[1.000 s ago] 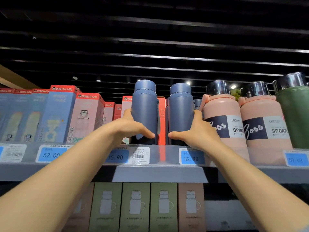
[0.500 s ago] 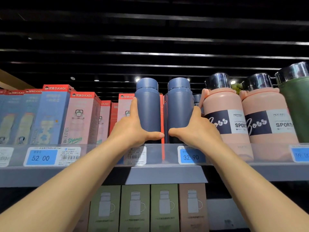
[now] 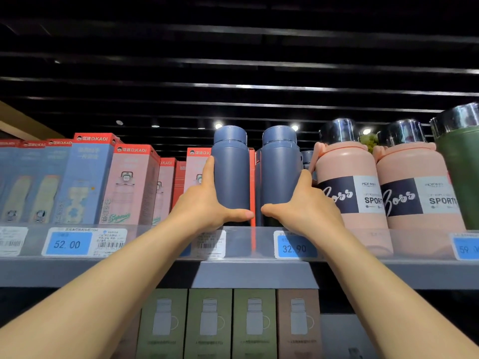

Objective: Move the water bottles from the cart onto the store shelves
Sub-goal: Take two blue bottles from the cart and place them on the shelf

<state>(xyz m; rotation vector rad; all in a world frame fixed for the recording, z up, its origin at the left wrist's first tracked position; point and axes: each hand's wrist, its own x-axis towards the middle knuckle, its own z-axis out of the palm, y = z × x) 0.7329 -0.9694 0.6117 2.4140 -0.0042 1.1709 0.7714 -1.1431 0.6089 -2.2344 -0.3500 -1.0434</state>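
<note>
While both blue bottles stand upright on the shelf (image 3: 254,274) at the centre of the frame, the step in hand looks like squaring them up and pushing them home. The left hand (image 3: 204,206) wraps the lower half of the left blue bottle (image 3: 230,172), thumb across the front near the base and fingers reaching up its left side. The right hand (image 3: 303,206) holds the right blue bottle (image 3: 281,172) the same way in mirror, thumb low on the front, fingers up its right side. The two thumbs nearly meet in the narrow gap between the bottles.

To finish well, I would keep the grip low, near the bases, so that a push slides each bottle and does not tip it. The clear price rail (image 3: 246,242) hides the bases, so whether they sit flat on the shelf cannot be told; feel for that before letting go. Room is tight at both sides. The red boxes (image 3: 197,164) stand just beside the left hand's fingers, and the pink bottle (image 3: 344,193) touches or nearly touches the back of the right hand. Fingers should slip out forward, not sideways, or a neighbour may be knocked. More blue bottles seem to stand behind the right one, so push gently until contact. The cart is not in view, so how many bottles remain cannot be judged.
</note>
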